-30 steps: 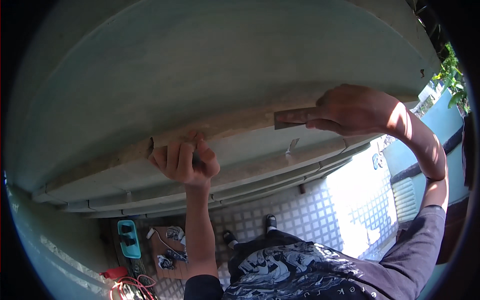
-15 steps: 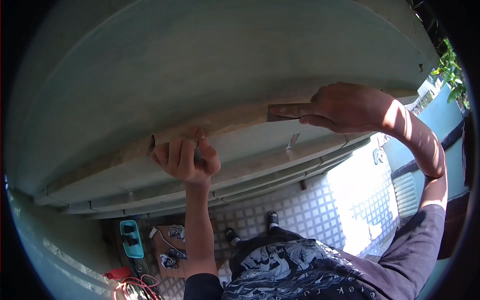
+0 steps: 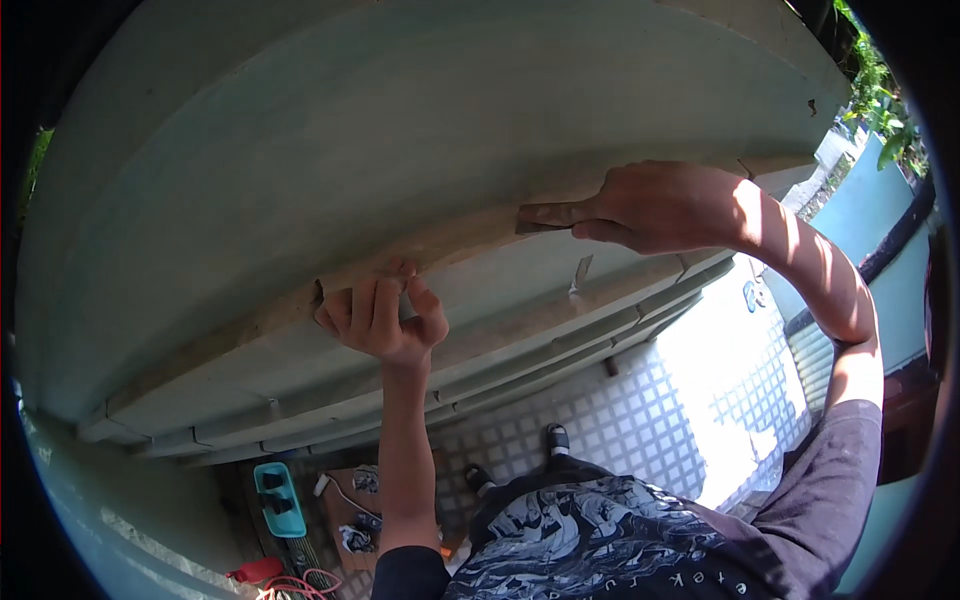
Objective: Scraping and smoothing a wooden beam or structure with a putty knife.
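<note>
A long beige ledge (image 3: 460,243) runs across a pale green wall. My right hand (image 3: 665,207) is closed on a flat scraper (image 3: 540,217), with the index finger stretched along it. The scraper's blade lies against the ledge, right of the middle. Farther left, my left hand (image 3: 385,315) grips the ledge's lower edge with curled fingers, the thumb apart from them. Whether anything small is under its fingertips is hidden. Next to that hand, a dark notch (image 3: 318,291) shows in the ledge.
More ledges (image 3: 560,318) run below, with a thin strip (image 3: 582,272) hanging between them. On the tiled floor (image 3: 640,400) lie a turquoise tray (image 3: 279,500) holding dark items, a brown board (image 3: 345,490) with crumpled pieces, and a pink hose (image 3: 300,583) beside a red object (image 3: 256,570).
The view has shifted slightly. My right hand and the scraper have slid a little left along the ledge. My left hand keeps its grip at about the same place.
</note>
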A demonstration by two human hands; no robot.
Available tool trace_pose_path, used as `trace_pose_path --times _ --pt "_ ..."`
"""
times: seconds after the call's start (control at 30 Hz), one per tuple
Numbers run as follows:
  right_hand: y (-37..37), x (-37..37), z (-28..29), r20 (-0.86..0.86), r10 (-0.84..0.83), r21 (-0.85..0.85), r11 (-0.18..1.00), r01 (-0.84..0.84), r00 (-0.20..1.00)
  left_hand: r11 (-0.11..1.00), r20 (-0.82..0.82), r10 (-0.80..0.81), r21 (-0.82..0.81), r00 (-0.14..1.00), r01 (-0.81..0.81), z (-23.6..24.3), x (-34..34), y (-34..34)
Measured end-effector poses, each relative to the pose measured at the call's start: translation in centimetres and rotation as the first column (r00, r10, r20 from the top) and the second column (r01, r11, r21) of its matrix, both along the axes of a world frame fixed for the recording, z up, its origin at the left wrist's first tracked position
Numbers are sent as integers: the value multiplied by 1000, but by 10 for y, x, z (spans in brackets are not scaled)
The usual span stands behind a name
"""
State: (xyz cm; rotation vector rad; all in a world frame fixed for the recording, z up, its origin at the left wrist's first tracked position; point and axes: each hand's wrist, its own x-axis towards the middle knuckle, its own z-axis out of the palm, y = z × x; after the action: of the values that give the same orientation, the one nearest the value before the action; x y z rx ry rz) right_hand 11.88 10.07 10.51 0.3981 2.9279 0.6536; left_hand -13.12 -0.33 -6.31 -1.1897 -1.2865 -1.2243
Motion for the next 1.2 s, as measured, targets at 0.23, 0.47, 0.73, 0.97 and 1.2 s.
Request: trace_pose_path --times 0.23,0.47,0.73,0.97,1.2 --pt "-6 -5 -11 -299 121 -98 983 -157 947 999 21 28 -25 999 -27 0 -2 -5" --pt "-34 -20 -5 18 -399 -341 860 381 917 999 40 -32 1 999 32 6 3 -4" --pt "-49 -14 -20 -152 -369 -311 899 310 917 998 22 -50 -31 998 51 1 1 -3" --pt "-62 -31 -14 -131 -448 -247 879 409 884 997 -6 -57 -54 998 56 3 -3 -9" --pt "-74 -30 -15 -162 -418 -285 887 364 894 999 -70 -4 -43 998 1 -5 -14 -7"
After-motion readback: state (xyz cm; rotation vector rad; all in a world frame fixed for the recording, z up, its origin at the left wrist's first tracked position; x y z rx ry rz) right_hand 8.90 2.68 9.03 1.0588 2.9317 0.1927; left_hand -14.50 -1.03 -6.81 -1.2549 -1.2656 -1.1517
